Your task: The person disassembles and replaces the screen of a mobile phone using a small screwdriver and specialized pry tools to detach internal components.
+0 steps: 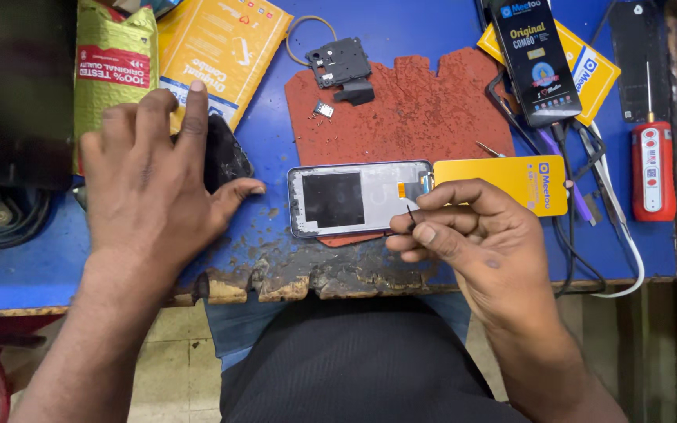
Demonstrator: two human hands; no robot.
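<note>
Head view: right hand (472,235) pinches a thin dark tool (411,217) at the opened phone frame's (354,200) flex end, left hand (146,168) rests released on a black panel (225,157), so fine prying looks underway and calls for steadiness.

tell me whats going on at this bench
A person sits at a worn blue table with an opened phone lying on a red mat. The right hand pinches a thin dark tool beside the phone. The left hand rests spread over a dark screen. A red screwdriver lies at the right.
</note>
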